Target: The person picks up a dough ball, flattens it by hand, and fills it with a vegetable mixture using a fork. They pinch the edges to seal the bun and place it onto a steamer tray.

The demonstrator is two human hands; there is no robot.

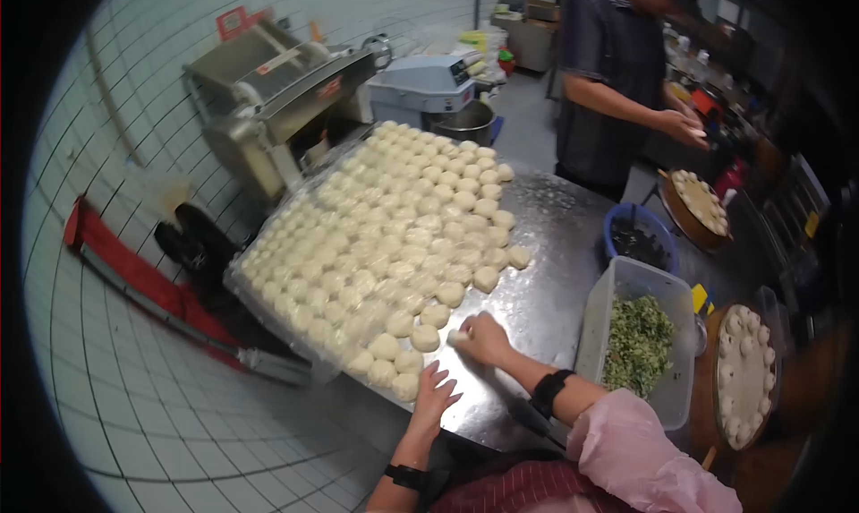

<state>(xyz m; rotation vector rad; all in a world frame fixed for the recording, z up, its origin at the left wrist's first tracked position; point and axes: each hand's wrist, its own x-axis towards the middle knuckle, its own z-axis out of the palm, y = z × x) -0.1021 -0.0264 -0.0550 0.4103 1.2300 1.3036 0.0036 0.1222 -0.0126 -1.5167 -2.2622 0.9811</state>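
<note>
Head view: I see dough balls (pixel 424 337) in packed rows on metal surface (pixel 546 289), clear plastic sheet (pixel 344 320) over many of them. My left hand (pixel 434 398) just beside nearest balls, fingers loosely spread, no hold on anything that I can make out. My right hand (pixel 484 339) to right of balls, fingers curled in, small pale piece (pixel 458 337) at fingertips. Farther right, clear tub (pixel 683 370) of chopped greens (pixel 637 345), then round steamer (pixel 707 379) holding buns (pixel 730 345).
</note>
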